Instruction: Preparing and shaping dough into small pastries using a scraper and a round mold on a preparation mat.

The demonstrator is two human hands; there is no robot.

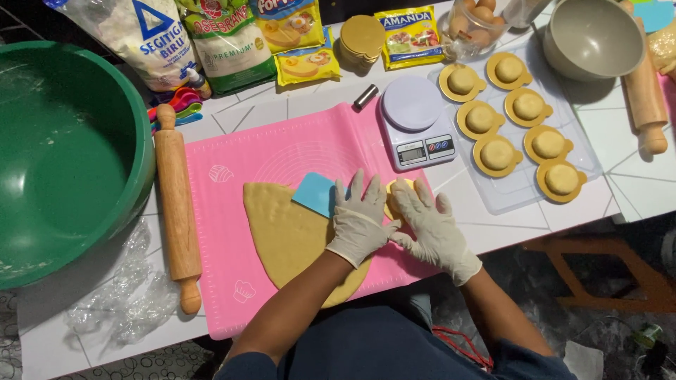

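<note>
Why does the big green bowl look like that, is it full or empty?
Empty. The green bowl shows its bare inside, with only pale floury smears on the wall and bottom; no dough in it.

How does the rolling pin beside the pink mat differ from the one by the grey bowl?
The rolling pin beside the pink mat lies in full view, both handles showing, between the green basin and the pink mat. The rolling pin by the grey bowl is partly hidden behind the grey bowl, with one handle visible, and lies far from both hands. Both are plain light wood and lie flat, untouched.
</note>
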